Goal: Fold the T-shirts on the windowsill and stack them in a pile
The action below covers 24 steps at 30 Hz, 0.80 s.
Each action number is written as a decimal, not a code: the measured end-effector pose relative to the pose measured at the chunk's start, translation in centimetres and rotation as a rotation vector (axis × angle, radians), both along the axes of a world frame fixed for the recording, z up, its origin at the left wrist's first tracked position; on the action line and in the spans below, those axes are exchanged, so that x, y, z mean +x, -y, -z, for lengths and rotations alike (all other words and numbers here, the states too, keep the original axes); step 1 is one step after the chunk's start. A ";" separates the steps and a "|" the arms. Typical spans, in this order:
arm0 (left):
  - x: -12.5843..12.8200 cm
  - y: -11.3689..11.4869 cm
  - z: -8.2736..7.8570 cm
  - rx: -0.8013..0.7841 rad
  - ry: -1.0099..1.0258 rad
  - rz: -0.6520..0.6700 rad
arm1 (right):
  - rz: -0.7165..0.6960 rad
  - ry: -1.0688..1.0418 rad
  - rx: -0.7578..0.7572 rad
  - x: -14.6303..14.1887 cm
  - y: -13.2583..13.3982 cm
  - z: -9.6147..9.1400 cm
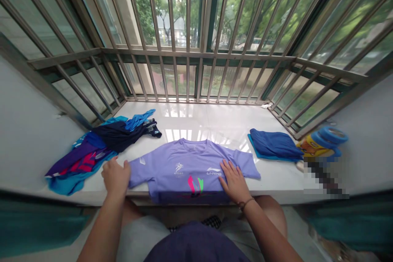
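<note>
White windowsill [196,118], fingers [229,174] resting on lilac T-shirt [184,168].

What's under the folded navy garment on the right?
The folded navy garment sits on a brighter blue cloth, visible along its left and lower edges, on the white sill. The rest of that cloth, and anything else beneath, is covered.

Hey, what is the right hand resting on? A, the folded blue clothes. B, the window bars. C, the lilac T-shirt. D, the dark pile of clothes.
C. The right hand lies flat on the lilac T-shirt, beside its printed LI-NING logo.
</note>
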<state>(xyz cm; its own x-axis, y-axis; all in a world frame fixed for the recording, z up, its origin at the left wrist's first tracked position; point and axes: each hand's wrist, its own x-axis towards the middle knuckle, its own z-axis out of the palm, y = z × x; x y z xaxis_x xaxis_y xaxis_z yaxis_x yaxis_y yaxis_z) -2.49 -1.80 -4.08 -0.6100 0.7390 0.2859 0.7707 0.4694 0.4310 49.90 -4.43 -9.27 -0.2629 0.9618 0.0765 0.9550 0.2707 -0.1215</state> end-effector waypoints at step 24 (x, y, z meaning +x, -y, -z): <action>15.8 -4.9 4.4 -0.311 -0.179 0.778 | 0.606 0.008 -0.046 9.5 -4.8 -0.8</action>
<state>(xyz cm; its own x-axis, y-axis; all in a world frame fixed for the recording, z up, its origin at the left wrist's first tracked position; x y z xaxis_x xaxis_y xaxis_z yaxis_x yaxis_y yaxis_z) 13.32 3.09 -8.49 0.1382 0.9894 0.0440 0.9666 -0.1444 0.2115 59.45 0.37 -8.42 0.3319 0.9428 0.0315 0.9384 -0.3266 -0.1126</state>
